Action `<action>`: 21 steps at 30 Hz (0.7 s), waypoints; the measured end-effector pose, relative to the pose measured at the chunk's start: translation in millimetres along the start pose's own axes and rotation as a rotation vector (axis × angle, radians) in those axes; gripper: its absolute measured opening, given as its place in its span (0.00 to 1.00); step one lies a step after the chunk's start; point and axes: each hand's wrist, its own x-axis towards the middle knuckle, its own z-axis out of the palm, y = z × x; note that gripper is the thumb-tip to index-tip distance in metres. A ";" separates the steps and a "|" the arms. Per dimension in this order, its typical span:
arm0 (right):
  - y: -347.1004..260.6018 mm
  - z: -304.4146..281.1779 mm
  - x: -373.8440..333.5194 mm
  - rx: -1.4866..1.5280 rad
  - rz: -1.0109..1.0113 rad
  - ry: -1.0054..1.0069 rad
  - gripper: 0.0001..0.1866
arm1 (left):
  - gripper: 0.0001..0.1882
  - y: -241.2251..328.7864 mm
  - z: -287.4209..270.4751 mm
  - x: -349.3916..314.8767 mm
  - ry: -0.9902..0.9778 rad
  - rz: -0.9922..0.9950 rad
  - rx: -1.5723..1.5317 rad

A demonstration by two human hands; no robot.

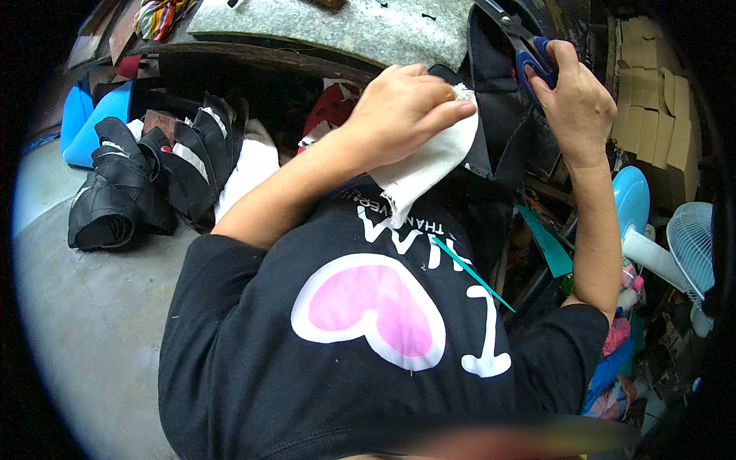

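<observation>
My left hand (410, 111) is closed on a piece of white cloth (441, 165) with frayed edges, which hangs down in front of my black shirt. Its fingertips are partly hidden from this angle. To the right, my right hand (575, 103) grips a pair of scissors (527, 65) by the blue handles, blades pointing up and to the left. Black fabric (502, 92) hangs between the two hands, just behind the white cloth and below the scissors. A thin teal strip (471, 272) lies across my shirt.
A worktop with a speckled grey surface (330, 34) spans the far side. Rolled black fabric pieces (107, 222) and a bent blue sheet (100, 123) sit on the left. Stacked cardboard (652, 107) and a fan (690, 245) stand at right, above mixed scraps.
</observation>
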 end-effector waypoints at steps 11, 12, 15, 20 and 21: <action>26.2 -6.1 -22.4 0.070 0.198 -0.045 0.17 | 0.20 0.7 17.4 20.0 0.215 0.023 0.470; 26.9 -5.2 -22.9 0.086 0.233 -0.051 0.17 | 0.20 0.9 16.3 22.1 0.175 -0.017 0.470; 29.6 -3.4 -21.1 0.229 0.344 -0.118 0.17 | 0.19 2.5 13.2 26.5 0.113 -0.036 0.463; 36.3 0.7 -16.5 0.451 0.426 -0.182 0.15 | 0.16 6.6 6.7 22.7 0.055 -0.138 0.185; 38.7 2.2 -15.1 0.494 0.396 -0.180 0.13 | 0.12 5.4 3.2 21.0 -0.006 -0.223 -0.079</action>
